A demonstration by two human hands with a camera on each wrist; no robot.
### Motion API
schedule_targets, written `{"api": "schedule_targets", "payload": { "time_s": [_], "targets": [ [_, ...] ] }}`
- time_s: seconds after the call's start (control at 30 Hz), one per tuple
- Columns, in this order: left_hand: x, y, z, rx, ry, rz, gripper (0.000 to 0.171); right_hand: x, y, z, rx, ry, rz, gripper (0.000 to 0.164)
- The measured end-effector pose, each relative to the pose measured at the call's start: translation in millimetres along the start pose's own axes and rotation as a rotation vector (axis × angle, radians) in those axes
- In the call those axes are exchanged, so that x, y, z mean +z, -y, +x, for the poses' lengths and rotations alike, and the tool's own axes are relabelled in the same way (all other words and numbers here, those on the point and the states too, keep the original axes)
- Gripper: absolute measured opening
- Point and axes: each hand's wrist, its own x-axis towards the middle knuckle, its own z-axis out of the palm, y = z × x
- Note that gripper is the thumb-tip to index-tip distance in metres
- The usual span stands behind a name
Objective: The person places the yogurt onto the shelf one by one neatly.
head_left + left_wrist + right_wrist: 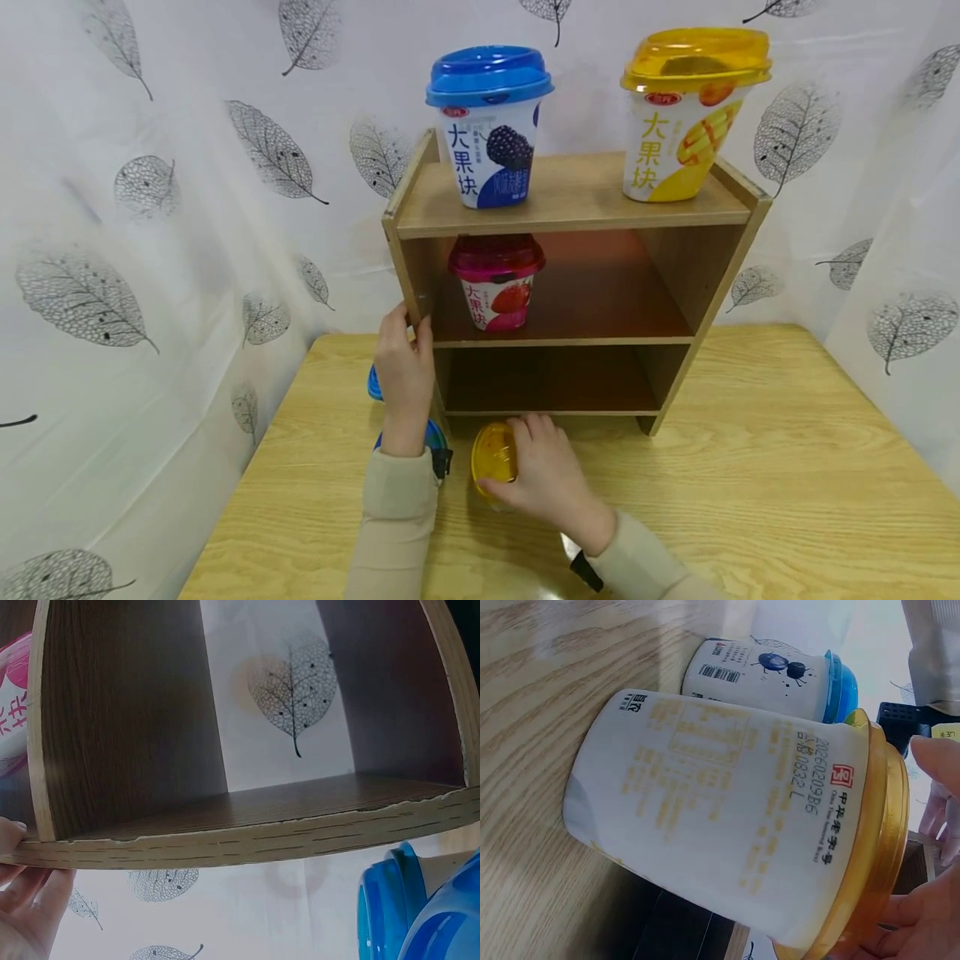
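Observation:
My left hand [405, 367] grips the front edge of the left side panel of a wooden shelf [570, 218], thumb on one side and fingers on the other. My right hand [551, 479] holds a yogurt cup with a yellow lid [495, 457] by that lid, in front of the shelf's bottom. In the right wrist view the white yogurt cup [705, 802] shows its printed back; whether its base touches the table cannot be told. A strawberry yogurt cup with a pink lid [498, 283] stands at the left of the middle tier.
A blue-lidded blackberry cup [491, 125] and a yellow-lidded mango cup [690, 117] stand on the shelf's top. Two more blue lids, one a near cup [435, 437], one farther back [374, 383], show beside my left forearm on the wooden table [787, 500]. Leaf-patterned curtain hangs behind.

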Motion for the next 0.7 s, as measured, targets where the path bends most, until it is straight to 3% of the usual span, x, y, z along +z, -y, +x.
{"api": "schedule_targets", "payload": {
  "time_s": [0.27,0.53,0.7],
  "targets": [
    [0.3,0.3,-0.5,0.002,-0.001,0.009,0.022,-2,-2,2,-0.004,0.078,0.033,0.076],
    [-0.5,0.4,0.0,-0.007,0.006,0.017,0.023,-9,-5,4,-0.068,0.169,0.069,0.069],
    [-0.7,-0.1,0.3,-0.004,0.004,0.022,0.022,-11,-3,3,-0.015,0.145,0.129,0.067]
  ]
}}
